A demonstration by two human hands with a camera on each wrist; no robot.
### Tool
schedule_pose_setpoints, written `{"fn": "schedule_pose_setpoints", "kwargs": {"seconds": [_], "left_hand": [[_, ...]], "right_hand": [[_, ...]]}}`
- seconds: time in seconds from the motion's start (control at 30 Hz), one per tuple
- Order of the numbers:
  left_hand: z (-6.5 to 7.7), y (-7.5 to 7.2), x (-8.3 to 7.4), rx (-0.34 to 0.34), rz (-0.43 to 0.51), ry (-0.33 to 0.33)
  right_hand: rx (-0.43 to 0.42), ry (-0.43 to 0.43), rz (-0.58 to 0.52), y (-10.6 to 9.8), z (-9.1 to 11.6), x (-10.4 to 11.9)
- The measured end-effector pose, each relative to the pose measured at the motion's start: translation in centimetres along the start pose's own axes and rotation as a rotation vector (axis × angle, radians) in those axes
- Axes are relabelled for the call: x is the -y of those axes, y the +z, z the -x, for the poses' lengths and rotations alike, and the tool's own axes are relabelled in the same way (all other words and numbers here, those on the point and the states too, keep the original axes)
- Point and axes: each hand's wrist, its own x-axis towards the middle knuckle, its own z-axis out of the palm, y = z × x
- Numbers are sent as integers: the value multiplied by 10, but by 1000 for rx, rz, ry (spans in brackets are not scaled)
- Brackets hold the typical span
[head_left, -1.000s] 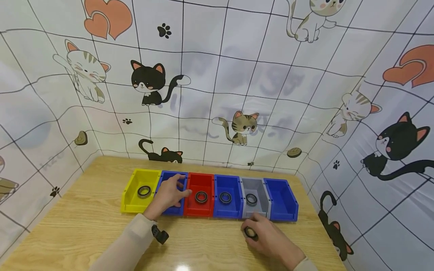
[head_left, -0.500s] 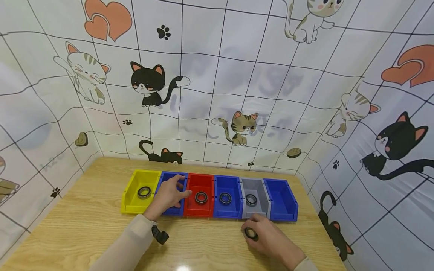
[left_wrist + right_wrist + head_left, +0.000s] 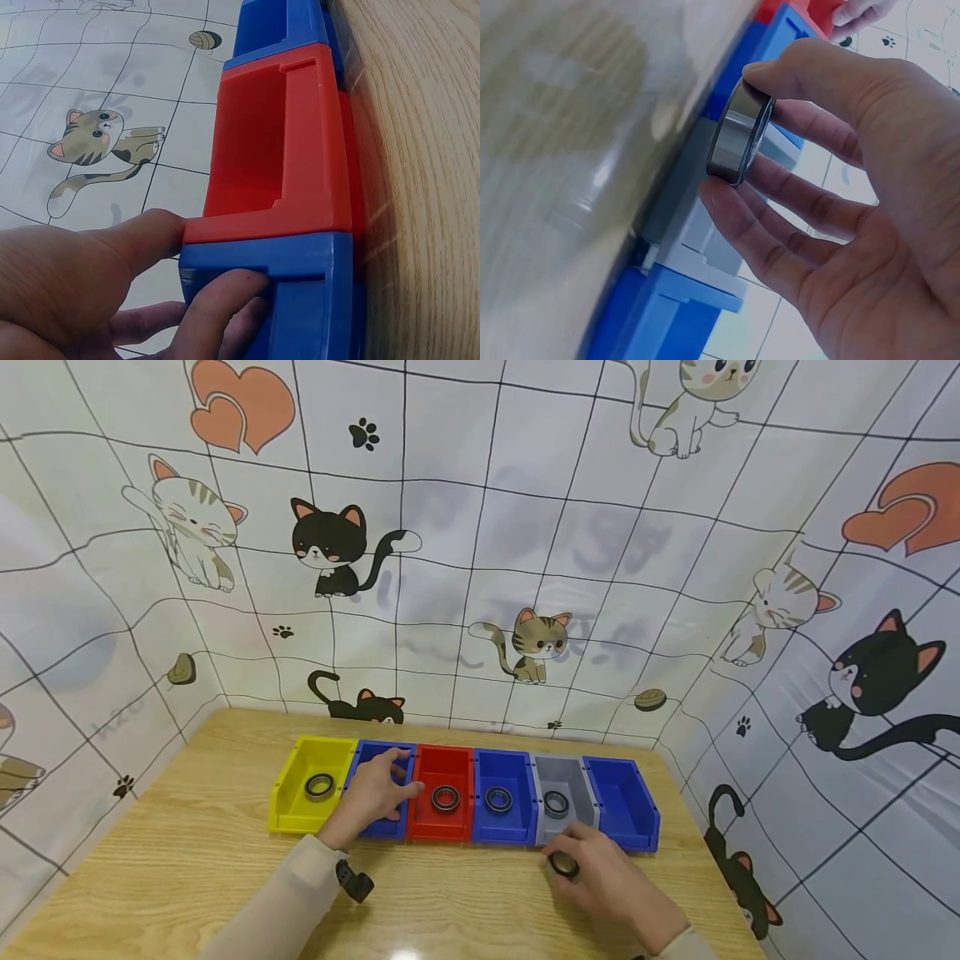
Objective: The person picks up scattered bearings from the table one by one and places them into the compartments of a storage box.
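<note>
My right hand (image 3: 603, 872) pinches a ball bearing (image 3: 735, 139) by its rim between thumb and fingers. In the head view this bearing is partly covered by the fingers and sits just in front of the grey bin (image 3: 581, 777). My left hand (image 3: 375, 792) is spread over the second bin from the left, a blue bin (image 3: 300, 255). Its thumb lies at the wall shared with the red bin (image 3: 311, 142), and a bent finger reaches inside the blue one. Most of that bin's inside is hidden by the hand.
Single bearings lie in the yellow bin (image 3: 300, 760), the red bin, the middle blue bin (image 3: 504, 768) and the grey bin. Another blue bin (image 3: 618, 789) closes the row at right. The wooden table (image 3: 450, 893) ends at a cat-patterned curtain (image 3: 442, 610).
My right hand has shifted slightly right and toward the bins with the bearing, which has tilted a little. The left hand stays in place.
</note>
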Motion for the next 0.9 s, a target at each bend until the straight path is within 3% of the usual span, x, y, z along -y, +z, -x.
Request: {"fn": "schedule_pose_setpoints", "kwargs": {"seconds": [0.57,0.9], "left_hand": [[-1,0,0,0,-11,4],[2,-1,1,-4,-9,42]], "right_hand": [[-158,53,96,-36,-10,-25],[-191,76,121,-53,-13,-48]]}}
